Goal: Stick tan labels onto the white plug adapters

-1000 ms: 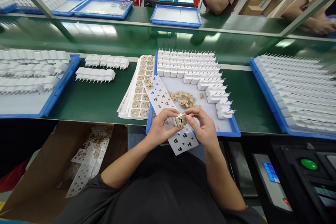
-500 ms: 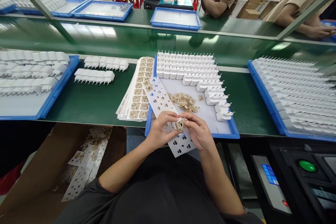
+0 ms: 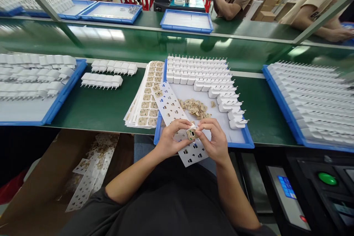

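My left hand point(image 3: 172, 139) and my right hand point(image 3: 213, 140) together pinch a small white charger plug point(image 3: 191, 133) with a tan sticker on its face, held over the near edge of a blue tray point(image 3: 246, 137). Under my hands lies a white sticker backing sheet point(image 3: 174, 112) full of punched holes. The tray holds rows of white charger plugs point(image 3: 200, 72) and a small heap of tan sticker scraps point(image 3: 195, 106). A stack of sticker sheets point(image 3: 146, 96) with tan labels rests just left of the tray.
Two short rows of white plugs point(image 3: 106, 73) lie on the green bench. Blue trays full of plugs stand at the left point(image 3: 33, 81) and right point(image 3: 312, 99). A cardboard box point(image 3: 83, 177) with used sheets sits below left. A control panel with a green button point(image 3: 328, 179) is at lower right. Two people work across the conveyor.
My hands stay closed on the plug with small finger shifts over its sticker; the view has tilted slightly.
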The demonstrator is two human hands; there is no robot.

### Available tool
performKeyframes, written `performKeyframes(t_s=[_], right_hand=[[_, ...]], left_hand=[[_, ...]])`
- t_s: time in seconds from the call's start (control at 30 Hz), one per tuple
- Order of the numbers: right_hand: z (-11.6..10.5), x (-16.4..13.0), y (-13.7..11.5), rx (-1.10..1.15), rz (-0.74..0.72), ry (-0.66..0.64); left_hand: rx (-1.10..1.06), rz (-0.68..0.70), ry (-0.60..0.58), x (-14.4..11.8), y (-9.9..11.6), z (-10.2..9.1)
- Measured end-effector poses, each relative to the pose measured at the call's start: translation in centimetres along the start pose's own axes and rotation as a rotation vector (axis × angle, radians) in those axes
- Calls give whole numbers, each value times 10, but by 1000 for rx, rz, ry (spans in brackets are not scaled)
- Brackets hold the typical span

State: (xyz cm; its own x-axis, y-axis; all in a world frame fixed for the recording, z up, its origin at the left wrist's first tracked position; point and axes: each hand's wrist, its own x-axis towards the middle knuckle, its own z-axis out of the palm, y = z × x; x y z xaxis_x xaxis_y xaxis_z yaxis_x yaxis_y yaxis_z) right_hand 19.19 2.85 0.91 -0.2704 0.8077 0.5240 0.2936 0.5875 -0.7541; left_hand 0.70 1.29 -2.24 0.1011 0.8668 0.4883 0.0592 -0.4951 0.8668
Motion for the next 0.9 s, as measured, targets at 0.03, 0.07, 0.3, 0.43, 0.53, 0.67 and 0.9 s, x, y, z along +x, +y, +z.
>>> performKeyframes(t_s=[0.03, 0.07, 0.3, 0.43, 0.53, 0.67, 0.9], right_hand=[[2, -1, 1, 68, 58, 3], [5, -1, 1, 138, 119, -3], [21, -2, -3, 399, 389, 56], [27, -4, 2, 456, 456, 120], [29, -7, 7, 480, 485, 133], [30, -9, 10, 519, 516, 132], [30, -7, 9, 567, 526, 163]], left_hand=[[5, 4, 13, 0, 0, 0], [9, 11, 26, 0, 0, 0], [103, 109, 22, 1, 0, 0], [181, 152, 20, 1, 0, 1], [204, 152, 20, 1, 1, 0], [207, 144, 10, 1, 1, 0], [214, 163, 17, 2, 2, 0]])
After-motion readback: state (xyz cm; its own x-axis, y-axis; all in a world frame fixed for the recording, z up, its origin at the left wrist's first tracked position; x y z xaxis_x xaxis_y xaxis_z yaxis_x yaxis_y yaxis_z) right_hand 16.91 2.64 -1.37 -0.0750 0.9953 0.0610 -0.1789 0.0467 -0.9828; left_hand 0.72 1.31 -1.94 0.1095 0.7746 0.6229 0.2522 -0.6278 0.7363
